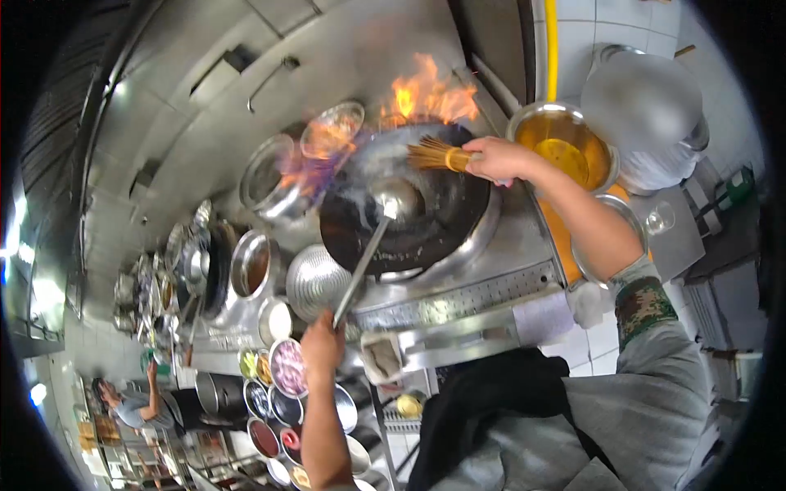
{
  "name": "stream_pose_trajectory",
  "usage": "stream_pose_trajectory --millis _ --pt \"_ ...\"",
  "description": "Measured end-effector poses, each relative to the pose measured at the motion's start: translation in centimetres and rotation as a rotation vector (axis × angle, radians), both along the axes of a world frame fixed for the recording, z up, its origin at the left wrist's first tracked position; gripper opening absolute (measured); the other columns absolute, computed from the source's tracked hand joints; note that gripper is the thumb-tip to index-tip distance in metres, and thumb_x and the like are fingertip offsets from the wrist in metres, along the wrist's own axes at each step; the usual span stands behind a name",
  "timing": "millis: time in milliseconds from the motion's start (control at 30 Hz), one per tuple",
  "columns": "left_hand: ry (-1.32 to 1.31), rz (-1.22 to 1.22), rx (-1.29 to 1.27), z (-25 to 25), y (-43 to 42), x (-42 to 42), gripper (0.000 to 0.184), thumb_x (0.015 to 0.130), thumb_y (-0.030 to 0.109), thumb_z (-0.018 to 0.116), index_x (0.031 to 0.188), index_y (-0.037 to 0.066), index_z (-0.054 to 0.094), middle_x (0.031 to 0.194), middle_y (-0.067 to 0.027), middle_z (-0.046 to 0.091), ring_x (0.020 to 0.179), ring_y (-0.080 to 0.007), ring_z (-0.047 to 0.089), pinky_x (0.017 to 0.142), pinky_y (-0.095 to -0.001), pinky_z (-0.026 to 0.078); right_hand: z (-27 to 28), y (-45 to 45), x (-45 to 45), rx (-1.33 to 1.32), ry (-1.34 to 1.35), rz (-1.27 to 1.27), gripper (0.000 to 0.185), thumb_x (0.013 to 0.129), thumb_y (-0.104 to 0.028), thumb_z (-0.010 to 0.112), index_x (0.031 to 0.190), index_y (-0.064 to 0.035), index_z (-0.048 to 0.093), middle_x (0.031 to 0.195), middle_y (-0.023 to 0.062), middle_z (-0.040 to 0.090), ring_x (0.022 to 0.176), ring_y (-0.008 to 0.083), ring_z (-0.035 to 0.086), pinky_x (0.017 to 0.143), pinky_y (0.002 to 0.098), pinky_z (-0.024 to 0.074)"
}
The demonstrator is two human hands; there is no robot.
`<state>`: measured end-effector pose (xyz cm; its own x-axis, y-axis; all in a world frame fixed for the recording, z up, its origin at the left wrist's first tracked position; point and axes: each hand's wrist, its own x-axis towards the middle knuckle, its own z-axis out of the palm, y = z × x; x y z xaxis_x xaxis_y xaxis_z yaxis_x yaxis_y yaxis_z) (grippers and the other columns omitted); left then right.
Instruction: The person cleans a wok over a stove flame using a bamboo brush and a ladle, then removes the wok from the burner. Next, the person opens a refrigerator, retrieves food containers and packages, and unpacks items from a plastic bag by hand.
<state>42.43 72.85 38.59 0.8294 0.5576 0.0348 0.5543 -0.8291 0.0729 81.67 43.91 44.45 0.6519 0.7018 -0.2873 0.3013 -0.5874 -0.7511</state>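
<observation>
A large black wok (450,225) sits on the stove with tall orange flames (430,96) rising behind its far rim. My left hand (323,348) is closed around the long handle of a metal ladle (366,262). The ladle's bowl rests in or just above the middle of the wok; I cannot tell if it touches. My right hand (498,159) grips a bamboo wok brush (435,155) over the wok's right side, its bristles pointing left. Whether liquid lies in the wok is unclear.
Metal bowls with flames near them stand behind the wok at left. A perforated strainer (318,282) and a pot of brown liquid (254,263) are further left. Ingredient bowls, one with sliced onion (288,368), stand near my left arm. A pot of yellow liquid (565,157) is at right. Another person (135,409) stands far left.
</observation>
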Motion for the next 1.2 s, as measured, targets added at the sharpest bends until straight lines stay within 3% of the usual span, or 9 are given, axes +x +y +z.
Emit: stream_pose_trajectory --millis 133,267,400,567,700,867,1000,1133,1200 --pt "-0.084 0.054 -0.051 -0.4 -0.2 -1.0 0.022 0.085 0.025 0.067 0.096 0.008 0.060 0.080 -0.0217 0.067 0.077 -0.0447 0.064 0.067 -0.0540 0.051 -1.0 -0.5 -0.7 0.337 0.221 -0.035 0.059 0.092 -0.026 0.060 0.146 -0.0135 0.041 0.076 0.0027 0.061 0.055 0.0113 0.056 0.043 0.0272 0.0456" --pt "-0.173 0.110 -0.111 -0.5 0.0 -1.5 0.022 0.085 0.026 0.066 0.094 0.007 0.060 0.079 -0.0228 0.067 0.077 -0.0451 0.064 0.067 -0.0545 0.050 -1.8 -0.2 2.7 -0.027 0.286 0.054 0.061 0.093 -0.027 0.060 0.148 -0.0130 0.037 0.081 0.0037 0.061 0.057 0.0112 0.057 0.043 0.0266 0.0451" --pt "-0.207 0.186 -0.072 0.1 0.0 -0.7 0.023 0.085 0.026 0.067 0.092 0.006 0.059 0.078 -0.0239 0.066 0.076 -0.0463 0.064 0.067 -0.0548 0.049 1.2 -1.0 -3.2 0.409 0.142 -0.051 0.061 0.095 -0.027 0.059 0.150 -0.0181 0.035 0.085 0.0038 0.062 0.060 0.0114 0.058 0.046 0.0268 0.0479" --pt "-0.288 0.131 -0.088 0.5 -0.6 0.0 0.021 0.084 0.024 0.068 0.092 0.006 0.059 0.077 -0.0230 0.066 0.077 -0.0447 0.064 0.067 -0.0529 0.049 -1.6 -0.1 -0.1 0.031 0.272 -0.060 0.062 0.091 -0.027 0.064 0.147 -0.0149 0.039 0.079 0.0050 0.062 0.059 0.0150 0.060 0.046 0.0296 0.0495" --pt "-0.236 0.195 -0.028 1.0 -1.5 0.8 0.021 0.083 0.023 0.069 0.089 0.007 0.058 0.075 -0.0210 0.066 0.075 -0.0434 0.065 0.067 -0.0523 0.049 -0.6 -2.1 -3.7 0.528 0.331 -0.110 0.067 0.091 -0.031 0.065 0.148 -0.0140 0.035 0.085 0.0043 0.062 0.060 0.0137 0.058 0.045 0.0285 0.0477" --pt "-0.290 0.144 -0.056 0.9 -1.4 1.3 0.022 0.082 0.024 0.071 0.090 0.007 0.058 0.073 -0.0210 0.066 0.074 -0.0438 0.065 0.066 -0.0524 0.050 -4.1 -2.3 0.0 0.202 0.497 -0.038 0.059 0.092 -0.032 0.063 0.144 -0.0134 0.042 0.085 0.0053 0.063 0.060 0.0134 0.058 0.044 0.0277 0.0459" --pt "-0.258 0.141 0.043 1.3 -1.8 2.0 0.022 0.084 0.024 0.068 0.091 0.007 0.057 0.074 -0.0221 0.066 0.074 -0.0443 0.065 0.066 -0.0534 0.050 -0.2 -2.4 -3.0 0.589 0.136 -0.125 0.058 0.093 -0.029 0.062 0.147 -0.0196 0.041 0.079 0.0027 0.061 0.059 0.0103 0.056 0.047 0.0253 0.0462" --pt "-0.236 0.139 0.055 2.8 -2.0 4.3 0.021 0.085 0.025 0.065 0.092 0.007 0.058 0.076 -0.0226 0.067 0.075 -0.0437 0.065 0.067 -0.0540 0.051 0.0 -3.2 -4.0 0.348 -0.495 0.293 0.065 0.087 -0.030 0.067 0.146 -0.0247 0.041 0.103 0.0176 0.069 0.083 0.0339 0.069 0.072 0.0422 0.0549" --pt "-0.173 0.191 0.095 2.1 -1.4 4.7 0.020 0.084 0.023 0.066 0.096 0.008 0.060 0.078 -0.0218 0.068 0.075 -0.0424 0.067 0.068 -0.0533 0.052 -0.6 -3.6 -3.8 0.252 -0.505 0.219 0.063 0.086 -0.030 0.067 0.144 -0.0221 0.044 0.109 0.0188 0.067 0.091 0.0371 0.067 0.079 0.0436 0.0534"
